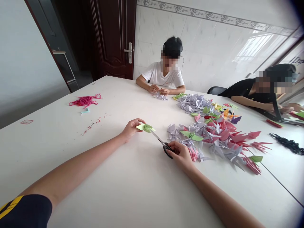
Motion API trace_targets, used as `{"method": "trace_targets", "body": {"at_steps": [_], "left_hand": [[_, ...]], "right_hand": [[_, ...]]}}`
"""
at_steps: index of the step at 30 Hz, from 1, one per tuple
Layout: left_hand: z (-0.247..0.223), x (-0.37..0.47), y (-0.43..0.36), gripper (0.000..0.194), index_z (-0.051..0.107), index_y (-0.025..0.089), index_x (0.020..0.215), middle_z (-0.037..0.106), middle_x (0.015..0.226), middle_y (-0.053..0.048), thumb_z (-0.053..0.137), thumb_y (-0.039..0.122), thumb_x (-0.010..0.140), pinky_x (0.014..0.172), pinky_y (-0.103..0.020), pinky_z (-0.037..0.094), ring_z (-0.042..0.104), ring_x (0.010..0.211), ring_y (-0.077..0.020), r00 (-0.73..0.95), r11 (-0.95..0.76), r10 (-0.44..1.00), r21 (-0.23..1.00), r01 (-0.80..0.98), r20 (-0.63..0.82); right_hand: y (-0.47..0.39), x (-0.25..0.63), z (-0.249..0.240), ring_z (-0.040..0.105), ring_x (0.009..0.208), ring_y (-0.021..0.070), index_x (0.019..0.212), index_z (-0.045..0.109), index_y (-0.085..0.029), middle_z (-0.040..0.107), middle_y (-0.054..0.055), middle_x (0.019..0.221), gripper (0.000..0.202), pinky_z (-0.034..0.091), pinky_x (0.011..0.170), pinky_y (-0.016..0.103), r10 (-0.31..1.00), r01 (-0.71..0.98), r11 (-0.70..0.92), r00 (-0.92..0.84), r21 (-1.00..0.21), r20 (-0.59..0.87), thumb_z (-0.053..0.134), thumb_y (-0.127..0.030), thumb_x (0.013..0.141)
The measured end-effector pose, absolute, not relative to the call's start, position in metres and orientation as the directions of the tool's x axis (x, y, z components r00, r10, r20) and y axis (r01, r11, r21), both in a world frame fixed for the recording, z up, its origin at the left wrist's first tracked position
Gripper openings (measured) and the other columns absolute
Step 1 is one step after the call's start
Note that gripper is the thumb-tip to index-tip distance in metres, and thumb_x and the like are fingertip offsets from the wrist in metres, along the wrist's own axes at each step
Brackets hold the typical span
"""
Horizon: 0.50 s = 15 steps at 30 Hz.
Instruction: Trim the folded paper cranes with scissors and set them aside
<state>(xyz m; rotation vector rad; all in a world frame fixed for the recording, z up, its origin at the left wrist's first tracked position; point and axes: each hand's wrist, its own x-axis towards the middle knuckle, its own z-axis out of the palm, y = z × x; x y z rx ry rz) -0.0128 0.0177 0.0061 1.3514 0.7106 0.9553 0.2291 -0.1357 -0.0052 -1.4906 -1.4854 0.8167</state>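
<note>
My left hand (132,129) pinches a light green folded paper piece (145,127) by its left end, above the white table (106,177). Black-handled scissors (163,144) are in my right hand (181,154), with fingers wrapped around the handles. Their blades point up and left, and the tips meet the green paper's right part; whether they pinch it is too small to tell. Just beyond my right hand lies a large heap of folded paper cranes (219,134), in grey, pink, red, green and other colours.
Pink string (85,101) lies at the left beside a pale blue bit (85,111) and red specks. One person (163,74) handles grey paper across the table; another (247,90) sits at the right. A black chain-like bundle (288,144) rests at the right.
</note>
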Motion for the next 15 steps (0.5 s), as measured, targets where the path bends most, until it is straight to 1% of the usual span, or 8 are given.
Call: {"method": "trace_targets", "body": {"at_steps": [2,5,9,15], "left_hand": [[0.004,-0.014,0.019,0.031,0.069,0.019,0.095,0.067,0.076,-0.002,0.078,0.024,0.066,0.071,-0.026,0.042,0.057,0.074,-0.0142,0.442,-0.081,0.886,0.986,-0.144,0.137],[0.005,-0.014,0.020,0.031,0.069,0.018,0.094,0.068,0.077,-0.002,0.076,0.023,0.065,0.071,-0.026,0.042,0.057,0.074,-0.0138,0.416,-0.094,0.898,0.986,-0.137,0.143],[0.011,-0.012,0.015,0.028,0.070,0.017,0.093,0.068,0.077,-0.003,0.075,0.025,0.066,0.070,-0.027,0.041,0.056,0.072,-0.0139,0.431,-0.107,0.890,0.987,-0.123,0.150],[0.014,-0.010,0.012,0.027,0.071,0.016,0.091,0.066,0.071,-0.002,0.072,0.024,0.066,0.069,-0.027,0.042,0.054,0.067,-0.0132,0.455,-0.127,0.876,0.986,-0.104,0.160]], "right_hand": [[-0.136,0.229,-0.006,0.048,0.055,0.0130,0.084,0.064,-0.018,0.054,-0.001,0.063,0.034,0.034,0.050,0.025,0.989,0.451,0.071,0.085,-0.890,0.122,0.070,-0.051,0.078],[-0.136,0.229,-0.005,0.049,0.056,0.0133,0.084,0.064,-0.018,0.055,-0.001,0.063,0.031,0.034,0.051,0.026,0.988,0.481,0.061,0.096,-0.875,0.121,0.071,-0.048,0.077],[-0.137,0.228,-0.002,0.047,0.055,0.0131,0.085,0.064,-0.019,0.055,-0.001,0.063,0.029,0.033,0.051,0.026,0.990,0.505,0.048,0.092,-0.862,0.109,0.070,-0.046,0.077],[-0.136,0.226,-0.001,0.043,0.053,0.0125,0.083,0.065,-0.019,0.052,-0.002,0.062,0.032,0.032,0.049,0.026,0.986,0.541,0.047,0.107,-0.839,0.124,0.069,-0.050,0.075]]}}
